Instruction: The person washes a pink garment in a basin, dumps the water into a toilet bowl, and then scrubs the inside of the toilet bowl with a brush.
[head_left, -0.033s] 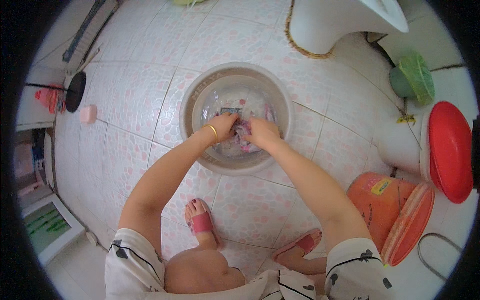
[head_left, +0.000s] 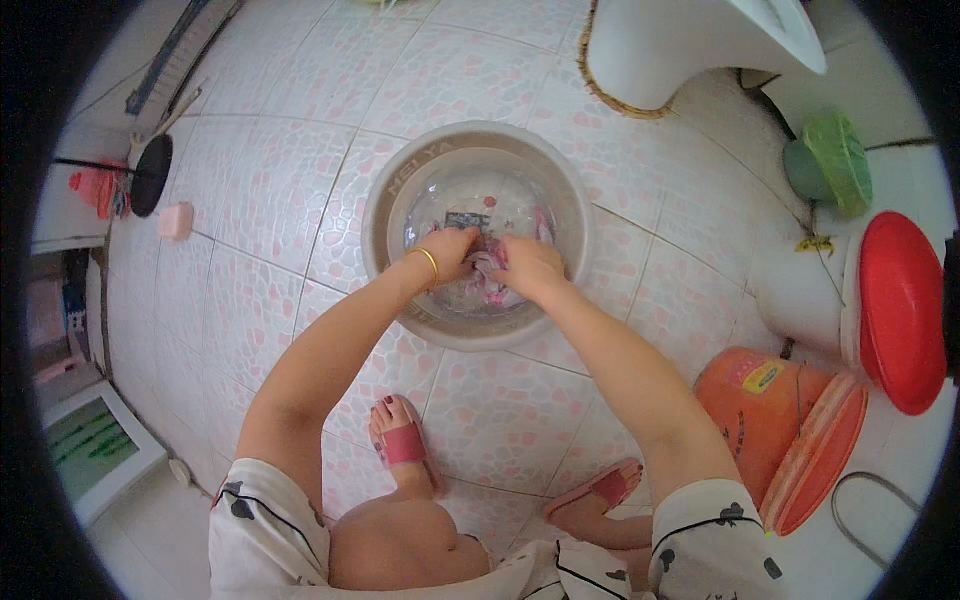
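A round grey-beige basin [head_left: 378, 220] stands on the tiled floor ahead of me, with clear water in it. Both of my arms reach down into it. My left hand [head_left: 449, 252], with a gold bangle at the wrist, has its fingers closed on a bunched pink, white and grey cloth [head_left: 487, 268]. On the right side of the same cloth, my right hand [head_left: 528, 266] grips it too. The fingertips of both hands are partly hidden in the folds. Beyond my hands, a dark patterned patch [head_left: 466, 220] and a small red spot [head_left: 489, 202] show inside the basin.
An orange bucket [head_left: 735, 400] and a white bucket with a red basin [head_left: 900, 310] on it stand at right. A green-lined bin [head_left: 812, 165] and a white toilet base [head_left: 660, 50] are farther back. A pink block [head_left: 176, 221] lies at left. My feet wear pink slippers [head_left: 405, 445].
The view has shifted very slightly. Both hands stay on the cloth in the basin, in almost the same position.
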